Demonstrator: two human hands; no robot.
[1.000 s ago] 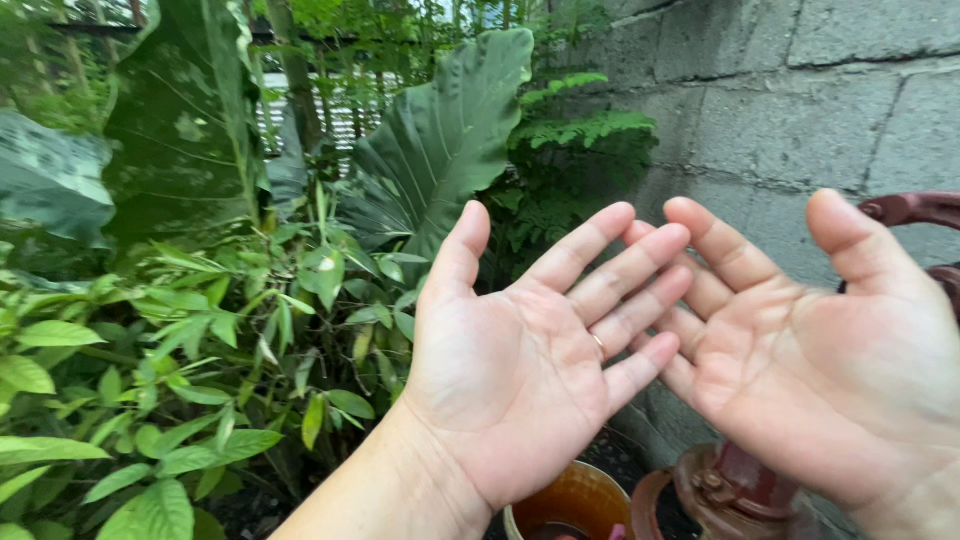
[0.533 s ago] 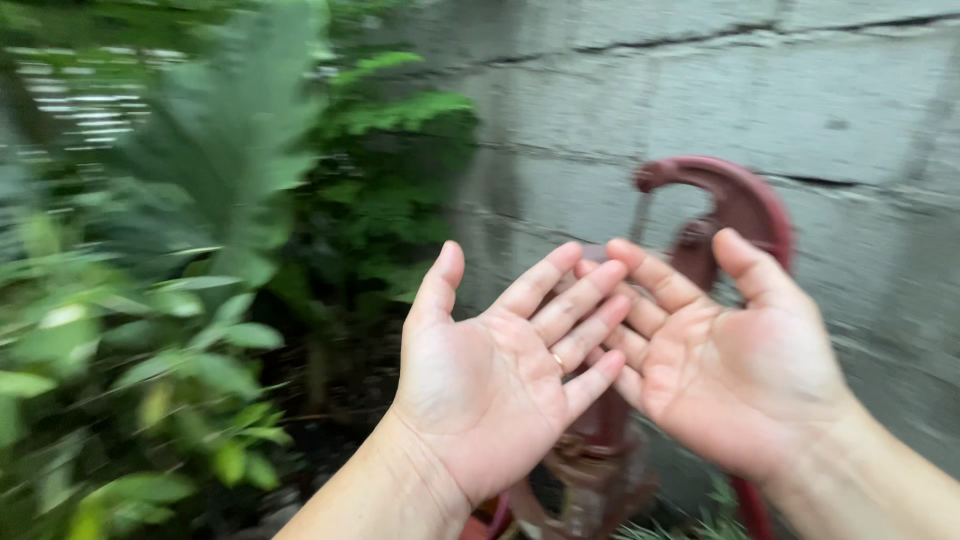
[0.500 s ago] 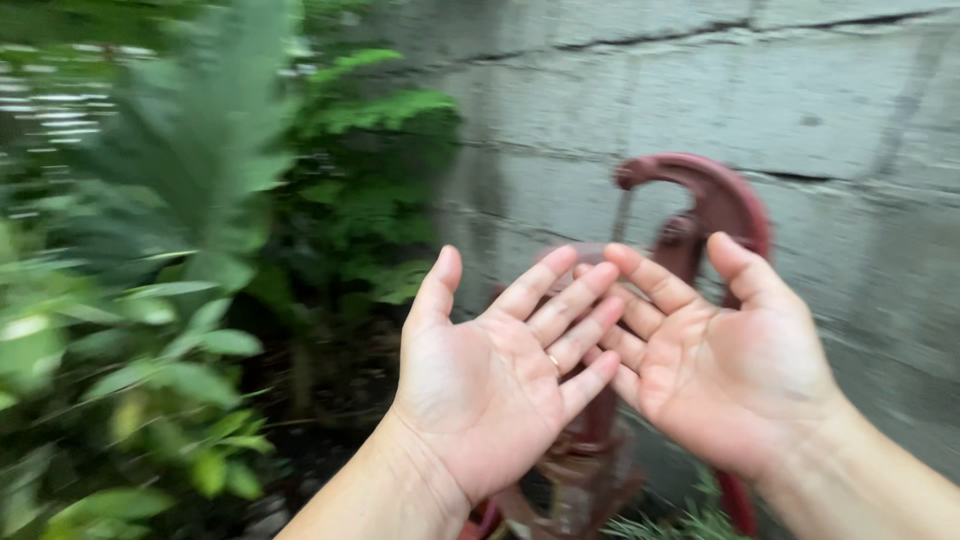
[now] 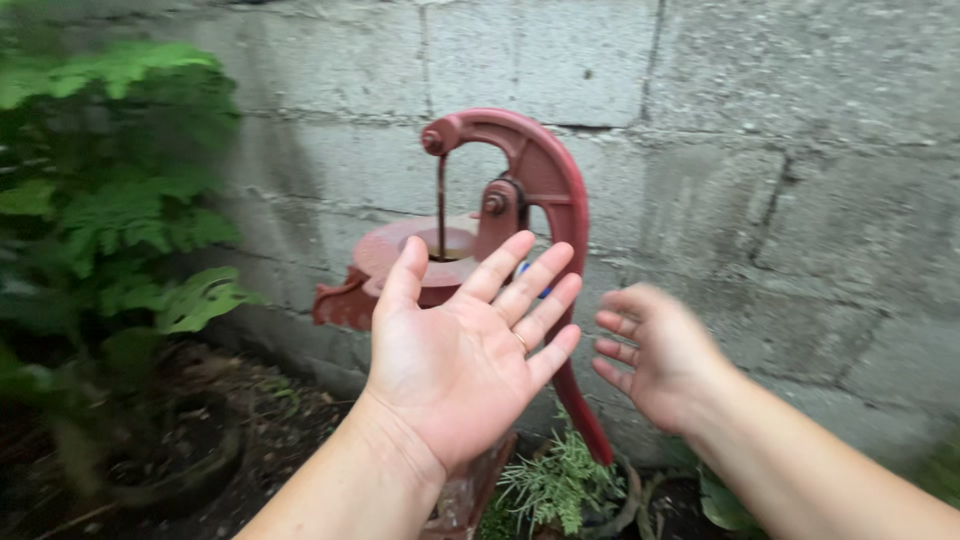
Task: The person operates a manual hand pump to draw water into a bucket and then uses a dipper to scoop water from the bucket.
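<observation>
Left hand palm-up at centre frame, fingers spread wide, empty, before the red hand pump. Right hand at centre right, fingers loosely curled, empty, beside the pump handle. Best to grip that handle low and firmly.

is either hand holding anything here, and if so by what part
Nothing is held. The left hand is open, palm up, in front of the red hand pump; the right hand is empty, fingers loosely curled, beside the pump handle.
</observation>
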